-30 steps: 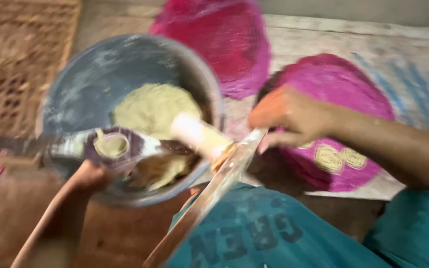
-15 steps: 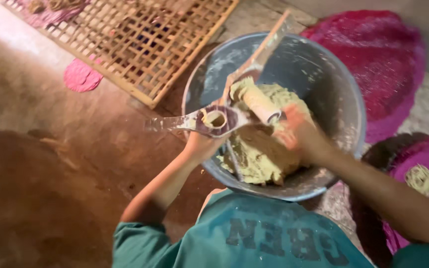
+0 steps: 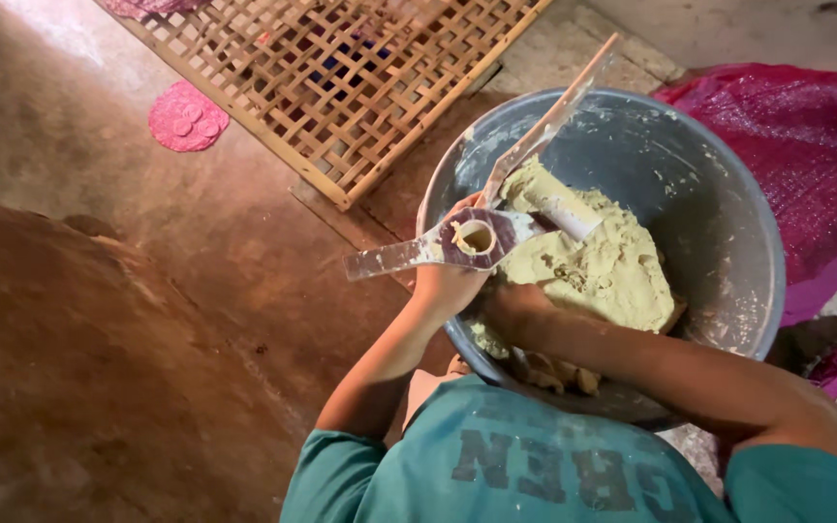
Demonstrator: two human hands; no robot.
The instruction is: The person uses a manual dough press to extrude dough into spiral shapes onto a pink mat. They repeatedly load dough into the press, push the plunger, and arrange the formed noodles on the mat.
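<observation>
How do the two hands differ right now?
The left hand is raised at the bowl rim, gripping the press; the right hand is lower, inside the bowl, pressed into the dough with no tool. Both are bare.

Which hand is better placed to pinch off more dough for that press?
Probably the right hand: it lies on the dough in the bowl, while the left hand grips the press.
</observation>
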